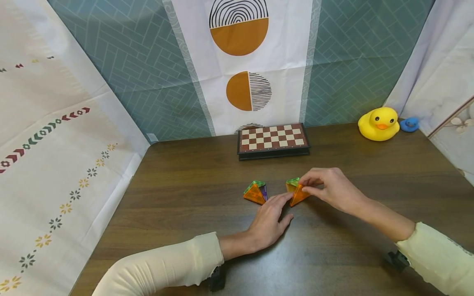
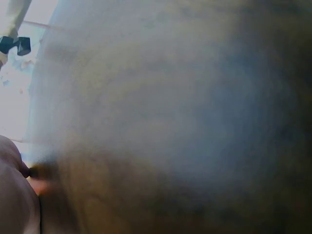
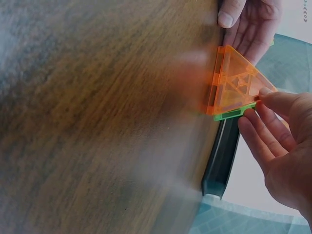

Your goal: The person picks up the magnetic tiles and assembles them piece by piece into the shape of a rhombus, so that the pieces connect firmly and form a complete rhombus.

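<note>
Near the middle of the table, two hands meet at an orange-and-green tile shape.
The right hand pinches its orange side between thumb and fingers; the left hand, fingers loosely extended, reaches its near corner, contact hard to confirm. A twisting pinch or uneven push could likely pop the joined edges apart; a leftward slip might knock the second tile shape.
</note>
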A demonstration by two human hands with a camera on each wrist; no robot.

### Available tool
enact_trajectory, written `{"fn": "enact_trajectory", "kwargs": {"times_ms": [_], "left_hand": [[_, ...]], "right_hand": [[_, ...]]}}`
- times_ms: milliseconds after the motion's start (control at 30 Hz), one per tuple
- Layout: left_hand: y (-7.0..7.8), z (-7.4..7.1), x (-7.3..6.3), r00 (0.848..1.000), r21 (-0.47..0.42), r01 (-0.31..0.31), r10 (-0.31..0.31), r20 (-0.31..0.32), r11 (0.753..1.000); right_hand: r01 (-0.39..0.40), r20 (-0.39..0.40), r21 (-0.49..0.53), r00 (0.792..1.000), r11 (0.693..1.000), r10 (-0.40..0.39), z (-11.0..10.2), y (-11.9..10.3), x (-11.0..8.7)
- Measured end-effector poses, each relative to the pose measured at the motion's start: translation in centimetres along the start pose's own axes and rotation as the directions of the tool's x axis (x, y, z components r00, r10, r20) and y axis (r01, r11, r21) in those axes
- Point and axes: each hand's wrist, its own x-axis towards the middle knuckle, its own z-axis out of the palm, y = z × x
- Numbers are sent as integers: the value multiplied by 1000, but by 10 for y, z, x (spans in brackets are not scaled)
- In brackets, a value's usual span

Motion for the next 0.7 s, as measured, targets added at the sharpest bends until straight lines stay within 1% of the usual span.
{"fn": "enact_trajectory", "kwargs": {"times_ms": [700], "left_hand": [[0, 1, 1, 1000, 8, 1, 0, -5, 1000]], "right_hand": [[-28, -29, -1, 999, 1000, 28, 3, 2, -1]]}}
